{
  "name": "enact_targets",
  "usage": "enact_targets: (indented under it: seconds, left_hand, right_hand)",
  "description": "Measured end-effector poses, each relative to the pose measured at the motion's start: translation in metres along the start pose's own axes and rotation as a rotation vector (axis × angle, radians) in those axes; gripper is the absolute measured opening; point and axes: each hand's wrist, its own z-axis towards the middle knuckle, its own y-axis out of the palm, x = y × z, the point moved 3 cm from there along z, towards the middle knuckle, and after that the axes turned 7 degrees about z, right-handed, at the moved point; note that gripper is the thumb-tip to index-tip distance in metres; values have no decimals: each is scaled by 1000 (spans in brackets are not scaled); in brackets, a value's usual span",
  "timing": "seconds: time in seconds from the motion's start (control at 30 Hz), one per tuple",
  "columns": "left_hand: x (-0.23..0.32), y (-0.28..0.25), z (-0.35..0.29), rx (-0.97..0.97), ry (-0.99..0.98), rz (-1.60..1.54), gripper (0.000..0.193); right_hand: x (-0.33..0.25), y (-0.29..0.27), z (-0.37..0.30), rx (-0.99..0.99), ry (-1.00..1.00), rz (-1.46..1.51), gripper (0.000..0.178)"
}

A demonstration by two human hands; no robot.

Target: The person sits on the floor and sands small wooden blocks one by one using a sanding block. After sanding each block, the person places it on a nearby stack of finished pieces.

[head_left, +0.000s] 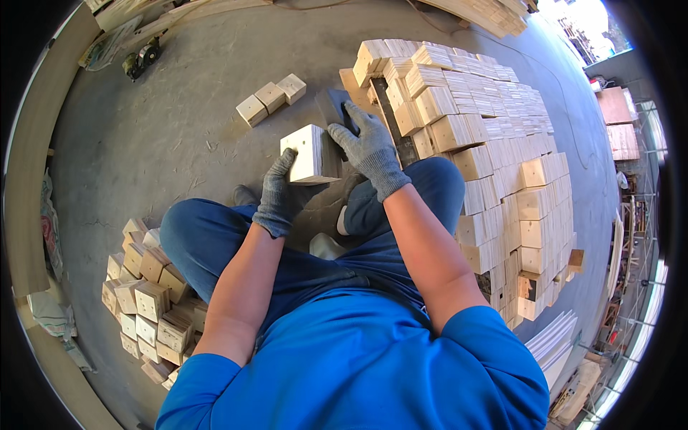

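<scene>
My left hand [276, 188], in a grey knit glove, grips the near left side of a pale plywood block [304, 153]. The block is held tilted in front of my knees, and small dark marks show on its light face. In my gloved right hand [370, 146] is a dark grey flat rectangular pad [332, 105], like a sanding pad, with the fingers closed over its right side. The pad is just above the block's upper right edge, apart from the face. The underside of the pad is hidden.
Stacked plywood blocks [494, 136] stand to my right, partly on a wooden pallet [383, 104]. A loose heap of blocks [150, 301] lies to my left. Three blocks [271, 96] sit ahead on the concrete floor [179, 136]. A power tool [141, 59] rests at the far left.
</scene>
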Motion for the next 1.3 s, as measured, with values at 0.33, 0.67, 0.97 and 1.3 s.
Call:
enact_targets:
  seconds: [0.33,0.67,0.97,1.3]
  left_hand:
    - [12,-14,1,-31,67,-176,67]
    - [-5,1,1,11,-60,-28,69]
    - [-14,-25,-2,89,-22,21,47]
    - [-17,-4,2,41,-61,-43,57]
  right_hand:
    - [-29,21,-76,-74,-208,21,66]
    - [0,0,2,-12,48,-64,63]
    - [19,-1,-72,83,56,5,69]
    - [11,3,-49,188,27,-50,66]
